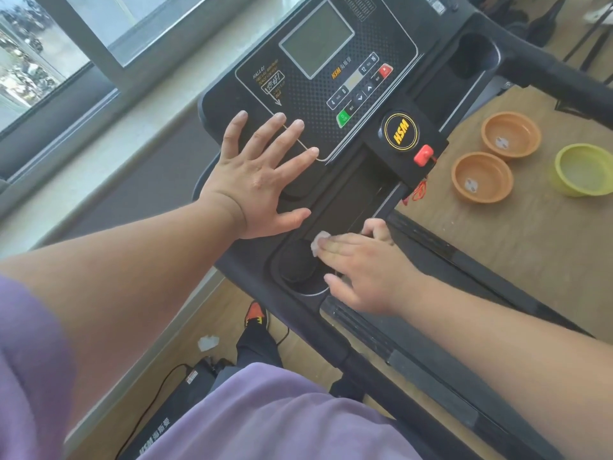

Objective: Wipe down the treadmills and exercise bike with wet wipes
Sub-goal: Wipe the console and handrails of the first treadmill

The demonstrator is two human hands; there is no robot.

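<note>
A black treadmill console [331, 104] with a grey screen and buttons fills the middle of the head view. My left hand [258, 174] lies flat on its left side, fingers spread and straight. My right hand [361, 263] presses a small white wet wipe [319, 242] against the console's lower tray, beside the round cup holder [297, 265]. Only a corner of the wipe shows past my fingertips; the rest is hidden under the hand.
Two orange bowls [481, 177] and a green bowl [583, 169] sit on the wooden floor to the right. A crumpled white wipe [208, 341] lies on the floor below the console. A window [49, 54] runs along the left. The treadmill handrail [547, 68] crosses the upper right.
</note>
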